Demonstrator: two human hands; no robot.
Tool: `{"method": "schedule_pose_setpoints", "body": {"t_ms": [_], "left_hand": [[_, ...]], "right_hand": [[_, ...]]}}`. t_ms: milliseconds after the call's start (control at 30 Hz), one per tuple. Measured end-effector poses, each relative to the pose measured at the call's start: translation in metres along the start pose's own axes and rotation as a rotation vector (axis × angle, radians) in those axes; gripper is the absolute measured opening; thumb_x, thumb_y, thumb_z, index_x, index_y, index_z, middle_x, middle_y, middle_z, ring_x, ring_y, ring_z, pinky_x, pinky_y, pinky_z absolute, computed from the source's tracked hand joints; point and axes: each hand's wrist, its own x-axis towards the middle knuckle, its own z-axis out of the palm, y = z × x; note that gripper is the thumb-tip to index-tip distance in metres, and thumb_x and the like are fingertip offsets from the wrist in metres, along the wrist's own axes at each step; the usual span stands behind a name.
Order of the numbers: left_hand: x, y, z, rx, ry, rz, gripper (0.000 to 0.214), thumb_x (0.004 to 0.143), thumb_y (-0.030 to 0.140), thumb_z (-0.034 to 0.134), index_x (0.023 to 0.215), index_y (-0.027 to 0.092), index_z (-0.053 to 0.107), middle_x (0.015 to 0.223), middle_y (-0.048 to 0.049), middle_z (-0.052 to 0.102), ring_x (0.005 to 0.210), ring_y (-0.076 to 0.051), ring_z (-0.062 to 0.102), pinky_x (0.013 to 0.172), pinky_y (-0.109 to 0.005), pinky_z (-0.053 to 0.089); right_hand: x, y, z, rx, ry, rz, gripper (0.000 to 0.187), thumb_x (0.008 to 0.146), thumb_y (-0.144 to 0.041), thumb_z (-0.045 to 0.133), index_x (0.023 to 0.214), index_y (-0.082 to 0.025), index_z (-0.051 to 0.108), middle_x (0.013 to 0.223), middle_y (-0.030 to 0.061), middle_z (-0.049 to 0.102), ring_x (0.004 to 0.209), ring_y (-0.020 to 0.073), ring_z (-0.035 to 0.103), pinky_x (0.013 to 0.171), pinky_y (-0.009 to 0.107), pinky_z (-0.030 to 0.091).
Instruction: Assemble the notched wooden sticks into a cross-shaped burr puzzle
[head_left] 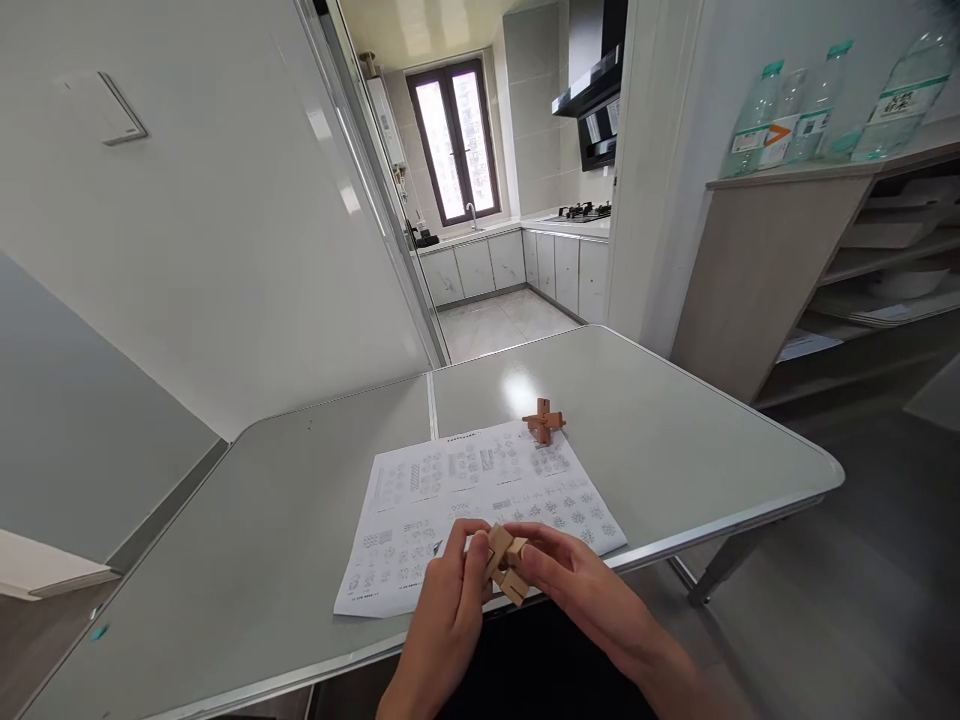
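A light-coloured wooden burr puzzle [510, 565] of interlocking blocks is held over the front edge of the table. My left hand [457, 585] grips its left side, thumb on top. From the right, my right hand [566, 575] closes on it with thumb and fingers. Parts of the puzzle are hidden behind my fingers. Beneath and beyond the hands lies a white instruction sheet [420, 500] printed with rows of small diagrams. A second, darker reddish wooden burr puzzle [544, 422] stands at the sheet's far right corner.
The grey-green folding table [675, 440] has a metal rim and a seam. A small teal cap [100, 632] lies at its left edge. Clear bottles [814, 105] stand on a wooden shelf unit [772, 270] at right. A doorway behind opens onto a kitchen.
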Motion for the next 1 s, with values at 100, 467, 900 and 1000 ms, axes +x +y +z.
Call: {"method": "schedule_pose_setpoints", "body": {"t_ms": [100,467,900,1000], "left_hand": [[0.001,0.002,-0.001,0.169,0.036,0.015,0.047,0.103,0.061,0.036,0.102,0.025,0.066,0.07,-0.0006,0.056,0.065,-0.02,0.05,0.063,-0.029,0.036],[0.0,0.003,0.007,0.419,0.053,0.056,0.043,0.106,0.049,0.035,0.131,0.032,0.064,0.089,-0.0036,0.076,0.082,-0.027,0.07,0.076,-0.032,0.042],[0.0,-0.004,-0.012,0.509,-0.005,0.332,0.061,0.079,0.045,0.083,0.135,0.034,0.064,0.116,-0.0061,0.071,0.091,-0.026,0.07,0.079,-0.033,0.053],[-0.001,-0.005,-0.015,0.571,-0.066,0.342,0.065,0.081,0.045,0.08,0.142,0.035,0.058,0.114,-0.0052,0.071,0.089,-0.024,0.069,0.077,-0.032,0.052]], "right_hand": [[-0.002,0.0,0.0,-0.031,0.0,-0.009,0.053,0.083,-0.056,0.082,0.123,-0.023,0.072,0.13,0.0074,0.072,0.13,0.0304,0.061,0.116,0.049,0.045],[-0.007,0.006,0.005,-0.024,0.052,-0.007,0.055,0.082,-0.052,0.085,0.127,-0.025,0.069,0.126,0.0064,0.074,0.13,0.0277,0.062,0.113,0.043,0.049],[-0.008,0.001,0.003,-0.011,-0.008,-0.027,0.047,0.087,-0.055,0.078,0.122,-0.023,0.071,0.12,0.007,0.074,0.124,0.028,0.065,0.111,0.043,0.047],[-0.011,-0.008,0.003,-0.071,-0.056,-0.002,0.046,0.083,-0.053,0.082,0.118,-0.024,0.072,0.112,0.0054,0.076,0.118,0.0277,0.067,0.105,0.042,0.052]]}}
